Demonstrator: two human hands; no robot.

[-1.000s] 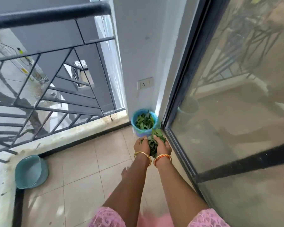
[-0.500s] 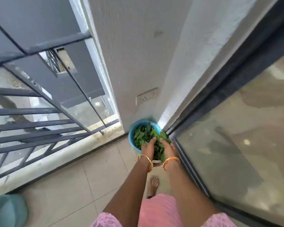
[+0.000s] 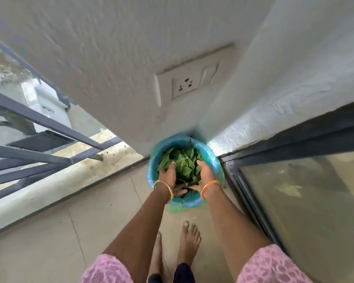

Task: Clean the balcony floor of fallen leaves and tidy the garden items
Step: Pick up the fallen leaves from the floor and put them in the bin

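White plaster wall with a socket above, grey railing off left, glass door at right. Blue bin tucked into the corner on the tiled floor, full of green leaves. Both inside it: left hand and right hand, fingers curled round a heap of leaves between them.

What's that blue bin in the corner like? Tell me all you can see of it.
The blue bin is a round, open-topped container, plastic by the look of it, with a thin blue-green bag lining it and folded over the rim. It stands upright on the tiled floor, tucked into the corner where the white wall meets the glass door frame. Green leaves fill it nearly to the top. The left hand and right hand reach inside, cupped around the leaves.
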